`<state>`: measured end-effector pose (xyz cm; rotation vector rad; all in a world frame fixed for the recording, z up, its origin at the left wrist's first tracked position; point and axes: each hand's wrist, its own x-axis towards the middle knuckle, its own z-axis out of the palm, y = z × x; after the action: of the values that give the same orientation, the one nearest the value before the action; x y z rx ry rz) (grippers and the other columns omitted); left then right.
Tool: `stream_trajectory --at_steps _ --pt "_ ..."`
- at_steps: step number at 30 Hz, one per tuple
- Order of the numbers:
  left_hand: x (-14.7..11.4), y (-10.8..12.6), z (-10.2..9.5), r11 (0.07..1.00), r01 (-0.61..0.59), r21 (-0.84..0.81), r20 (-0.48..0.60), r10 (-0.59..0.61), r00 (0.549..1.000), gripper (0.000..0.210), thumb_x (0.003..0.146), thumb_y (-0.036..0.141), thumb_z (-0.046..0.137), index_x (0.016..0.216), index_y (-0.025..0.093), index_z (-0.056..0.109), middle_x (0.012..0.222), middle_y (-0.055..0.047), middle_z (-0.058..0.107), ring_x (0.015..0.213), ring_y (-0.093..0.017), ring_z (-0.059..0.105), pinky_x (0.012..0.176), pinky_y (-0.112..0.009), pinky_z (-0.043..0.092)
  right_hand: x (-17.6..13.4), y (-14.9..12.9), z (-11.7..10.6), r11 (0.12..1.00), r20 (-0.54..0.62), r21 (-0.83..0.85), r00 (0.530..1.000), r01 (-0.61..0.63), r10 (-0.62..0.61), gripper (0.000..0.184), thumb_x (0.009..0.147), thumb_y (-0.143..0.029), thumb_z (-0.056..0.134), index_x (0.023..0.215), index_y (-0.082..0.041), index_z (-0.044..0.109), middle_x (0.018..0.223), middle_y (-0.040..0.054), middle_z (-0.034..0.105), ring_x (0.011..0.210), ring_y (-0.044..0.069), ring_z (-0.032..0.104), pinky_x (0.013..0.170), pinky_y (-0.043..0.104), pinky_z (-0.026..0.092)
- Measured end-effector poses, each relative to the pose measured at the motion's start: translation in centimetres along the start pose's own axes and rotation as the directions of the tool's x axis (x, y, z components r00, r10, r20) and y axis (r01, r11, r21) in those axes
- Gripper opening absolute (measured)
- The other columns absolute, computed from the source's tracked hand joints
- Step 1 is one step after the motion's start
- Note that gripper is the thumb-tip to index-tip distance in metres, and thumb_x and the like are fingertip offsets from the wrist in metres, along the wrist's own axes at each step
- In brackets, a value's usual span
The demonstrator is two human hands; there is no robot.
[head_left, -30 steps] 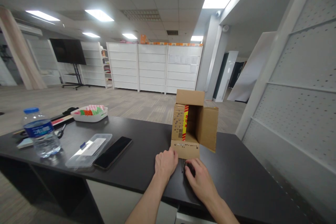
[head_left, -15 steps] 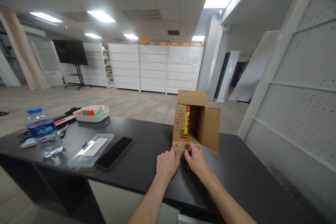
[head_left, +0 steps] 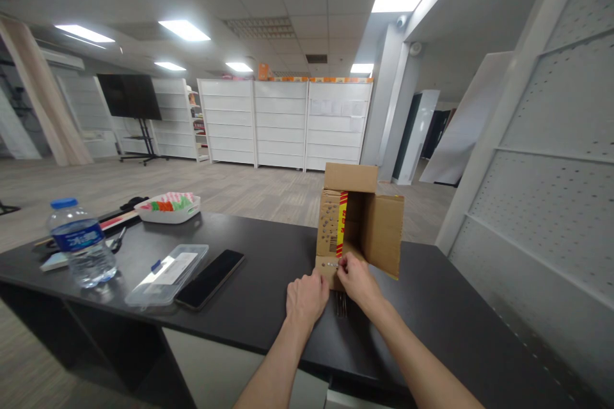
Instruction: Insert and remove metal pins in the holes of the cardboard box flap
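The right hand (head_left: 357,280) has its fingers (head_left: 344,264) bunched together at the near flap (head_left: 329,266) of an open cardboard box (head_left: 355,223); whether they pinch anything is hidden. The left hand (head_left: 307,297) has its fingers curled against that flap's left edge, touching it, though how firmly cannot be told. Several thin metallic pieces (head_left: 341,305) lie between the hands, just near of the flap. The box stands toward the right of the dark counter (head_left: 273,262), its opening facing near, with yellow-and-red tape (head_left: 341,223) along its left flap. Farther left are a black phone (head_left: 211,279), a clear plastic case (head_left: 189,263) just beside it, and a water bottle (head_left: 86,262). A white basket (head_left: 167,216) holds colourful packets (head_left: 173,202) at the far left.
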<state>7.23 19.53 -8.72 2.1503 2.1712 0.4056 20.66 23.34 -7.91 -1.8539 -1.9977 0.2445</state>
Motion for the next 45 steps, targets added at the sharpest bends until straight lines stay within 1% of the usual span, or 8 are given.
stream_trajectory --at_steps 2,4,7,12,18,24,39,45 --pt "0.0 0.0 -0.1 1.0 0.006 -0.002 0.014 -0.006 1.0 0.036 0.095 0.032 0.03 0.1 0.018 0.063 0.087 -0.015 0.072 0.085 -0.031 0.071 0.075 -0.04 0.05 0.0 -0.5 -0.7 0.99 0.018 -0.14 1.0 0.02 -0.017 0.015 0.091 -0.022 0.043 0.093 -0.019 0.058 0.089 0.0082 0.07 0.081 0.019 0.067 0.063 0.025 0.038" --pt "0.0 0.0 -0.2 1.0 0.009 -0.005 0.023 -0.009 1.0 0.036 0.095 0.033 0.03 0.101 0.018 0.063 0.088 -0.015 0.072 0.086 -0.031 0.071 0.075 -0.041 0.05 -0.1 -1.0 -1.4 0.954 0.052 -0.293 0.997 0.065 -0.052 0.019 0.092 -0.021 0.041 0.099 -0.018 0.058 0.091 0.0108 0.071 0.083 0.022 0.069 0.065 0.026 0.041" --pt "0.0 0.0 -0.2 1.0 0.005 -0.007 0.022 -0.005 1.0 0.036 0.095 0.032 0.03 0.101 0.018 0.063 0.088 -0.015 0.072 0.086 -0.03 0.071 0.076 -0.04 0.05 -0.1 -1.7 -1.9 0.907 0.098 -0.4 0.99 0.13 -0.099 0.022 0.091 -0.018 0.04 0.104 -0.015 0.058 0.093 0.0147 0.071 0.087 0.025 0.07 0.07 0.029 0.045" --pt "0.0 0.0 -0.1 1.0 0.009 -0.003 0.02 -0.009 1.0 0.036 0.095 0.031 0.03 0.102 0.017 0.063 0.088 -0.015 0.073 0.086 -0.029 0.071 0.076 -0.04 0.05 0.0 -2.2 -1.9 0.89 0.125 -0.423 0.984 0.17 -0.128 0.024 0.091 -0.016 0.043 0.11 -0.011 0.057 0.096 0.0187 0.07 0.094 0.024 0.069 0.078 0.03 0.047" --pt "0.1 0.0 0.1 1.0 0.009 -0.004 -0.001 -0.009 1.0 0.036 0.094 0.031 0.031 0.103 0.018 0.063 0.087 -0.015 0.072 0.085 -0.029 0.071 0.076 -0.04 0.05 0.1 -2.6 -2.2 0.877 0.134 -0.443 0.981 0.188 -0.143 0.024 0.09 -0.016 0.043 0.109 -0.01 0.058 0.097 0.0198 0.07 0.095 0.024 0.069 0.08 0.03 0.048" --pt "0.1 0.0 0.2 1.0 0.012 0.003 0.006 -0.012 1.0 0.036 0.094 0.032 0.031 0.102 0.018 0.063 0.087 -0.015 0.072 0.086 -0.03 0.071 0.076 -0.041 0.05 0.0 -2.4 -2.4 0.868 0.128 -0.46 0.981 0.188 -0.145 0.025 0.091 -0.016 0.042 0.109 -0.01 0.058 0.097 0.0192 0.07 0.094 0.025 0.069 0.079 0.031 0.048" --pt "-0.1 0.1 -0.4 1.0 0.024 -0.011 0.044 -0.023 0.999 0.035 0.096 0.031 0.031 0.107 0.019 0.062 0.091 -0.015 0.072 0.087 -0.028 0.07 0.077 -0.038 0.048 0.2 -3.1 -1.5 0.849 0.122 -0.477 0.973 0.229 -0.194 0.023 0.09 -0.009 0.04 0.104 -0.007 0.059 0.091 0.0209 0.071 0.089 0.027 0.071 0.071 0.031 0.051" --pt "0.0 0.0 -0.2 1.0 0.009 -0.009 0.021 -0.009 1.0 0.036 0.095 0.032 0.03 0.105 0.019 0.062 0.09 -0.014 0.073 0.087 -0.029 0.07 0.077 -0.04 0.05 0.1 -3.4 -1.9 0.858 0.114 -0.471 0.979 0.204 -0.17 0.023 0.088 -0.007 0.042 0.102 -0.008 0.06 0.091 0.0193 0.071 0.088 0.027 0.071 0.072 0.032 0.051"
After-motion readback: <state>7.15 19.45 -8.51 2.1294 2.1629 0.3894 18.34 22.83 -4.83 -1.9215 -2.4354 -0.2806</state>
